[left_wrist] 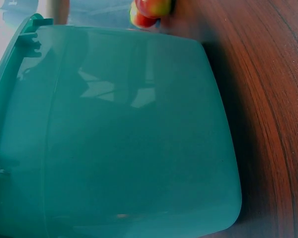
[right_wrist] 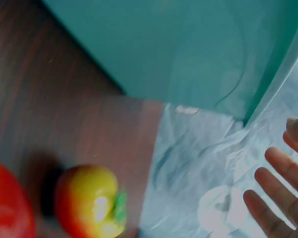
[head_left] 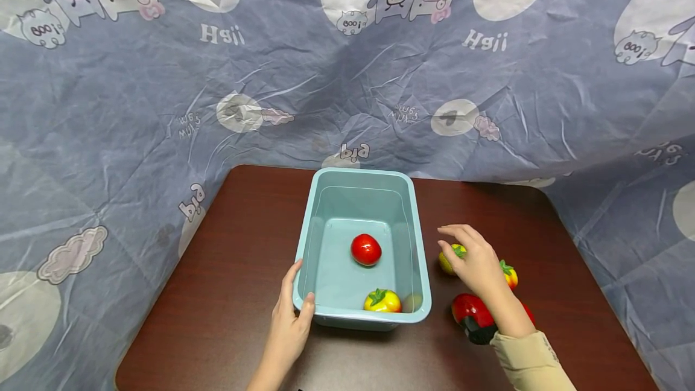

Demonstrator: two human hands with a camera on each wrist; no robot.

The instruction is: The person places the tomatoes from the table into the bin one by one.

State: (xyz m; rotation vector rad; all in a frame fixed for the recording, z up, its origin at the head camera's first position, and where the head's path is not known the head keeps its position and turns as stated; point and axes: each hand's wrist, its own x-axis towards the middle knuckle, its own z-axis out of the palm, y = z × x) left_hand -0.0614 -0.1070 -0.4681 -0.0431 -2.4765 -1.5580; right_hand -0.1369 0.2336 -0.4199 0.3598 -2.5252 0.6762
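A pale teal plastic bin [head_left: 358, 317] stands on the table, its outer wall filling much of the left wrist view. My left hand [head_left: 289, 324] grips its near left corner, thumb over the rim and fingers along the outside. Inside lie a glossy red toy tomato [head_left: 366, 250] and, by the near wall, a yellow toy fruit [head_left: 382, 301] with green leaves. My right hand [head_left: 474, 261] holds nothing and hovers right of the bin, fingers spread. Below it in the head view is a yellow-green toy fruit [head_left: 446, 260], partly hidden by the thumb.
Behind my right wrist sits a red-and-yellow toy fruit [head_left: 510, 275], seen with its green leaf. A red toy fruit [head_left: 468, 306] lies under the forearm, partly covered by a black object [head_left: 480, 333]. A patterned grey-blue cloth [head_left: 326, 95] hangs beyond the dark wooden table [head_left: 217, 294].
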